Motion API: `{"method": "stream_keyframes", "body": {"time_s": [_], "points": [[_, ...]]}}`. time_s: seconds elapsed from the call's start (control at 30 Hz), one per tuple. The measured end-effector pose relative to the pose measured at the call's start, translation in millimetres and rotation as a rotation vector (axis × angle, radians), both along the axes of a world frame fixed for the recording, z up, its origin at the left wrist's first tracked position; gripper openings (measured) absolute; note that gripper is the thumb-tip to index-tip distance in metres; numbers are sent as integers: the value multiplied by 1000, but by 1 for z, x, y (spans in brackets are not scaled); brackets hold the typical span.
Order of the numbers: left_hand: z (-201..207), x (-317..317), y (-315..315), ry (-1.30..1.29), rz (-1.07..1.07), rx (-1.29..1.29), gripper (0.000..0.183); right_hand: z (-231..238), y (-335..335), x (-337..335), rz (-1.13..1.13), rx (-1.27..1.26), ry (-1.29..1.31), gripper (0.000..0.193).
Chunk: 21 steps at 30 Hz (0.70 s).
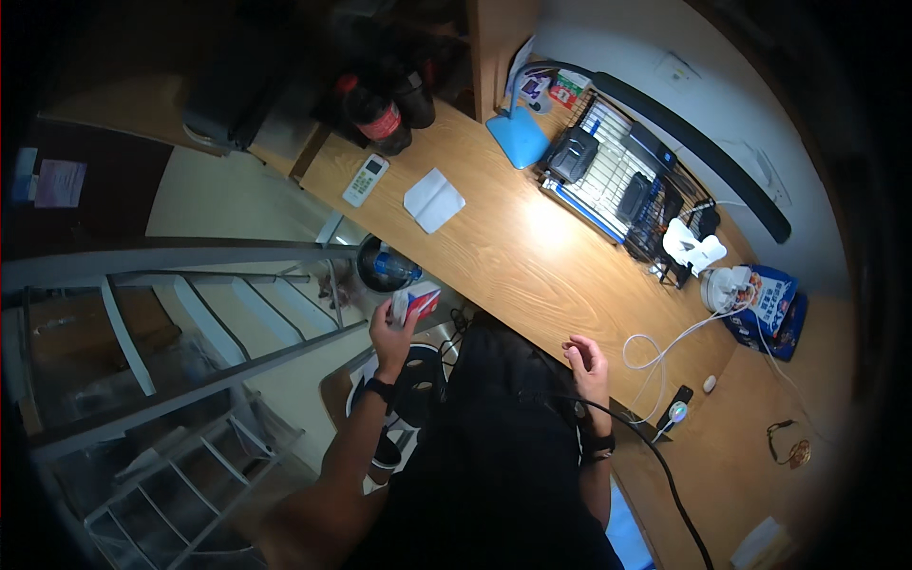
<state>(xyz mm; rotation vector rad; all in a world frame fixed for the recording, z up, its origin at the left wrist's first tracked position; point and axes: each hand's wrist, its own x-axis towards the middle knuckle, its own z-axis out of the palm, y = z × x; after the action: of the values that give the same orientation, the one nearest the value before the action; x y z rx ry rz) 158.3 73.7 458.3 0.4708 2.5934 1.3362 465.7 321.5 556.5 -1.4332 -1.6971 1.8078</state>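
Left hand (391,328) is clamped on a small red-and-white pack (418,303), held out past the tabletop (503,256) edge right above the bin (385,264) — not dropped yet, I'd say. Right hand (587,361) rests loosely curled, looks empty — it's dim.

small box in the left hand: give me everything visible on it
The small box is a flat carton, mostly red with a white end or face and a bit of dark blue; it looks like cardboard. Too small to tell whether it is open or sealed. The left hand grips it from below, raised off the desk edge, tilted. It sits just beside and above a dark round bin on the floor side. Nothing else touches it.
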Motion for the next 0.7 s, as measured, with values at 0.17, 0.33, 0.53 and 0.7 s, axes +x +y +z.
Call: {"method": "stream_keyframes", "body": {"time_s": [0.17,0.33,0.53,0.7], "points": [[-99,14,-61,-167,283,-176,54,-4,-7,-24,180,-99,-73,26],[-215,-8,-79,-503,714,-67,58,11,-9,-70,453,-158,-198,27],[-300,-39,-92,-519,803,-186,79,-31,-23,-100,596,-165,-253,27],[-326,-71,-96,-659,799,-250,93,-51,-39,-121,700,-182,-313,29]]}}
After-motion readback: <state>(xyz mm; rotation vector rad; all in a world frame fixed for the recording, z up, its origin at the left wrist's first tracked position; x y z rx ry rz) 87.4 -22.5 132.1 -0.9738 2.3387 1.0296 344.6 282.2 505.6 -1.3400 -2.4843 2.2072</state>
